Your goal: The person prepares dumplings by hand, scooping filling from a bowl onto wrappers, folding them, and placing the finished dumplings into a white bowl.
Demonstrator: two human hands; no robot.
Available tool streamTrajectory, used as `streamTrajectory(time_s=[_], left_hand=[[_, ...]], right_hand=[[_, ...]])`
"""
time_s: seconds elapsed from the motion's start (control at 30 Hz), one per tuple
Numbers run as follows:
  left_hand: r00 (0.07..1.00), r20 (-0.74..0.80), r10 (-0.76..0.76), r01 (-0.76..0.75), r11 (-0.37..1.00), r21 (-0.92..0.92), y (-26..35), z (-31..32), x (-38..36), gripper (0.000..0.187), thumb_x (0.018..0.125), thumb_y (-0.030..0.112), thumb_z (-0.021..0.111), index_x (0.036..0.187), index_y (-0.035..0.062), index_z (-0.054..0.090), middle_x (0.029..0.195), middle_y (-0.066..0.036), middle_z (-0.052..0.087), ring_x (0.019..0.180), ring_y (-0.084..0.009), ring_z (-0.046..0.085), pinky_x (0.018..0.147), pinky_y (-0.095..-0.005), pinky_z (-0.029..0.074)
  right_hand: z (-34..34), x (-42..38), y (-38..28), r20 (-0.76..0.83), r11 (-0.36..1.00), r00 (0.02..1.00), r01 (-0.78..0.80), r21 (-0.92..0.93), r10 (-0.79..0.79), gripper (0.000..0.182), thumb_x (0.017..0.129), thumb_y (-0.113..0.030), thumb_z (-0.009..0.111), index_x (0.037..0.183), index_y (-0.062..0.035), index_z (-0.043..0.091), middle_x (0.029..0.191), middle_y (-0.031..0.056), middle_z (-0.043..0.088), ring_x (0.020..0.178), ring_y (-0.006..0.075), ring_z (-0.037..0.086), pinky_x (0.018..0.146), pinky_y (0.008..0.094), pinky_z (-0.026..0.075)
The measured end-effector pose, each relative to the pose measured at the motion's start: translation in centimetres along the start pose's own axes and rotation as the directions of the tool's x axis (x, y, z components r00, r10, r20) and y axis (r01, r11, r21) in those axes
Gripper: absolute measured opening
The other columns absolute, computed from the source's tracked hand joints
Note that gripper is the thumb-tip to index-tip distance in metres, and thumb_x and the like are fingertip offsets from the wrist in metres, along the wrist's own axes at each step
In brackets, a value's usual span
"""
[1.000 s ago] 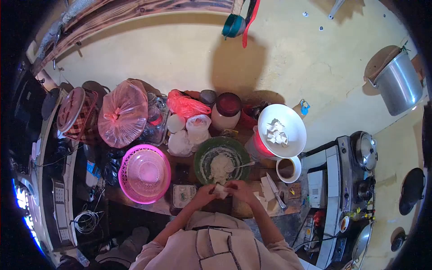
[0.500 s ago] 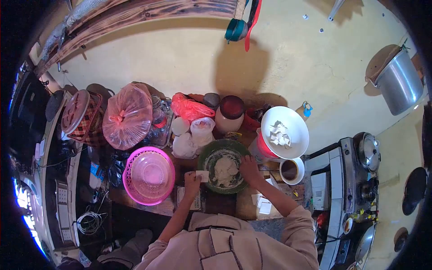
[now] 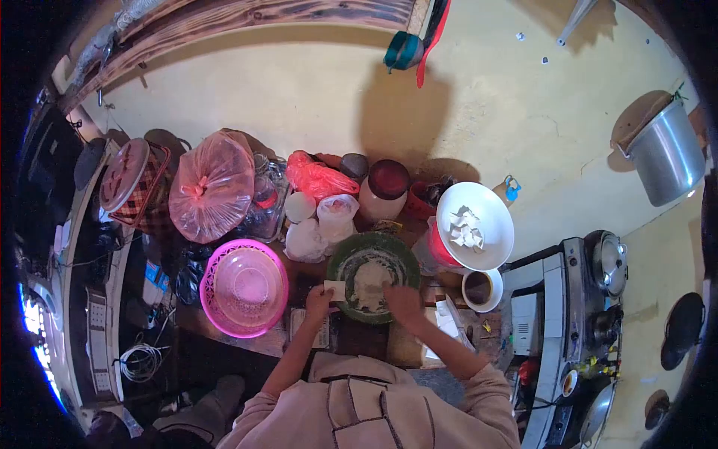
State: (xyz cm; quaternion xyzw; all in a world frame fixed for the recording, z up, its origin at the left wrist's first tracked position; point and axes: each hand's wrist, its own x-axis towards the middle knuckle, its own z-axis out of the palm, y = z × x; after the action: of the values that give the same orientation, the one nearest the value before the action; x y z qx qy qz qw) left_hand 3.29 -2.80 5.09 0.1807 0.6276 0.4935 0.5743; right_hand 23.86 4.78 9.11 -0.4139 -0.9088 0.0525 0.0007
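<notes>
Between my hands sits a green bowl (image 3: 410, 258) holding a pale, floury mixture (image 3: 371, 283). My left hand (image 3: 318, 301) is closed on a flat white square (image 3: 336, 290) at the bowl's left rim. My right hand (image 3: 404, 303) reaches over the right rim, its fingers bunched and their tips at the mixture. Whether anything is in those fingers is too small to make out. More white squares (image 3: 443, 323) lie on a board at the right, beside a knife (image 3: 458, 320).
A white bowl (image 3: 490, 254) with folded white pieces stands at the back right, near a cup of dark liquid (image 3: 479, 288). At the left is a pink basket (image 3: 280, 299). Bags and jars line the wall; a stove (image 3: 572, 299) stands at the far right.
My right hand has moved left and toward me, from the bowl's right rim to the mixture. My left hand still holds the white square. The view has shifted slightly.
</notes>
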Motion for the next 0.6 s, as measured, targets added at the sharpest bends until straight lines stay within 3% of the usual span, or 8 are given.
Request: streamTrajectory(time_s=[0.17, 0.23, 0.37, 0.47, 0.57, 0.6], left_hand=[[0.998, -0.022, -0.056, 0.054, 0.994, -0.091, -0.1, 0.1, 0.2, 0.017, 0.084, 0.013, 0.048, 0.097, 0.0038, 0.053, 0.091, -0.007, 0.054, 0.082, -0.0179, 0.057, 0.059, -0.0327, 0.053], [1.000, -0.021, -0.020, 0.020, 0.999, -0.033, -0.9, -0.2, 0.5, 0.022, 0.084, 0.015, 0.047, 0.103, 0.0057, 0.052, 0.094, -0.007, 0.055, 0.084, -0.0189, 0.057, 0.061, -0.0335, 0.052], [0.998, -0.010, -0.056, 0.056, 0.998, 0.007, -0.4, -0.1, 0.5, 0.023, 0.085, 0.016, 0.047, 0.105, 0.0061, 0.052, 0.095, -0.007, 0.056, 0.086, -0.0192, 0.056, 0.064, -0.0355, 0.051], [0.996, -0.081, -0.028, 0.030, 0.999, 0.018, -1.3, -0.2, 1.2, 0.019, 0.082, 0.015, 0.051, 0.098, 0.0043, 0.055, 0.088, -0.006, 0.052, 0.084, -0.0166, 0.055, 0.057, -0.0316, 0.052], [0.997, -0.065, 0.044, -0.044, 0.999, -0.003, -0.5, 0.1, 0.5, 0.013, 0.079, 0.012, 0.053, 0.087, 0.0026, 0.058, 0.084, -0.007, 0.052, 0.080, -0.0197, 0.055, 0.056, -0.0326, 0.049], [0.953, -0.113, 0.282, -0.237, 0.922, 0.306, -0.9, -0.3, 0.8, 0.013, 0.077, 0.011, 0.054, 0.084, 0.0019, 0.059, 0.084, -0.009, 0.052, 0.078, -0.0221, 0.055, 0.057, -0.0336, 0.048]], right_hand=[[0.6, -2.8, -2.9, -0.025, 0.999, 1.000, 0.021, 0.044, -0.020, 0.015, 0.071, -0.011, 0.049, 0.085, -0.0033, 0.050, 0.066, 0.0137, 0.059, 0.062, 0.0273, 0.061, 0.048, 0.0387, 0.047], [-0.7, -3.0, -3.5, -0.002, 0.993, 1.000, 0.010, 0.116, -0.010, 0.017, 0.071, -0.011, 0.049, 0.086, -0.0034, 0.051, 0.066, 0.0143, 0.058, 0.063, 0.0274, 0.061, 0.049, 0.0379, 0.047], [-0.2, -2.3, -4.6, 0.096, 0.986, 0.990, -0.116, 0.117, 0.105, 0.021, 0.069, -0.012, 0.050, 0.087, -0.0030, 0.052, 0.068, 0.0157, 0.059, 0.063, 0.0278, 0.061, 0.053, 0.0392, 0.048], [0.3, -1.6, -3.7, 0.150, 0.952, 0.964, -0.246, 0.184, 0.220, 0.020, 0.067, -0.017, 0.052, 0.083, -0.0048, 0.055, 0.070, 0.0138, 0.060, 0.063, 0.0271, 0.061, 0.057, 0.0390, 0.048], [1.4, -1.4, 0.3, 0.189, 0.868, 0.936, -0.346, 0.356, 0.296, 0.020, 0.065, -0.022, 0.055, 0.078, -0.0071, 0.059, 0.069, 0.0105, 0.061, 0.063, 0.0256, 0.061, 0.060, 0.0368, 0.047], [2.7, -1.7, 1.7, 0.213, 0.835, 0.924, -0.378, 0.399, 0.317, 0.020, 0.065, -0.024, 0.056, 0.076, -0.0077, 0.060, 0.069, 0.0099, 0.061, 0.063, 0.0249, 0.061, 0.060, 0.0356, 0.047]])
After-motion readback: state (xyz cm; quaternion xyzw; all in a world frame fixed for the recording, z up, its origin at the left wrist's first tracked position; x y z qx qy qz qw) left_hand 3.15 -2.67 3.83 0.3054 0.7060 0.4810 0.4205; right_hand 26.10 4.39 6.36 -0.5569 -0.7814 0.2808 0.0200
